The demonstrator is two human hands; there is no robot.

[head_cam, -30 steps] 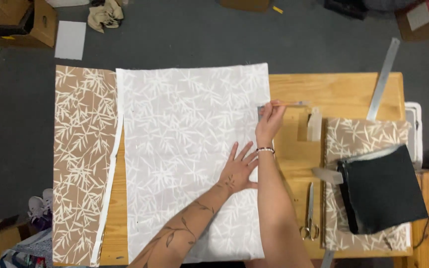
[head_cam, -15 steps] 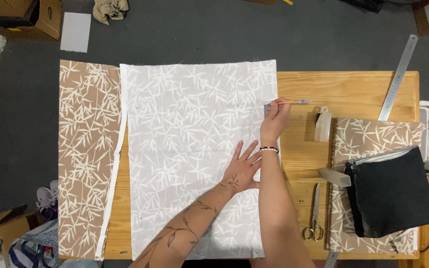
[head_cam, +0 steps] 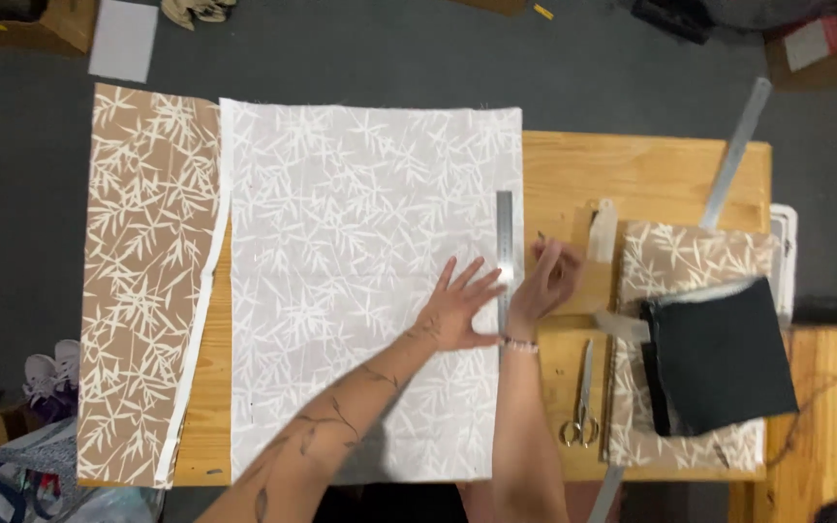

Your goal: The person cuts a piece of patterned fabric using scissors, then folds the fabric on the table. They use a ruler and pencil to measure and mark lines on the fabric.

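Observation:
A large pale fabric with a white leaf print [head_cam: 360, 291] lies spread over the wooden table [head_cam: 641, 169]. A short steel ruler [head_cam: 505, 232] lies upright along the fabric's right edge. My left hand [head_cam: 462, 308] rests flat on the fabric with fingers spread, its fingertips touching the ruler's lower part. My right hand [head_cam: 546, 281] sits just right of the ruler, over bare wood, curled around a thin pencil-like tool [head_cam: 541, 236] whose tip pokes out above the fingers.
A brown leaf-print fabric [head_cam: 142, 291] hangs off the table's left side. At right lie scissors [head_cam: 581, 399], a small white block [head_cam: 603, 230], folded brown print fabric [head_cam: 690, 257] under black cloth [head_cam: 724, 358], and a long metal ruler [head_cam: 736, 153].
The short steel ruler now lies along the fabric's right edge. My left hand has slid up to it. My right hand has dropped lower, beside the ruler.

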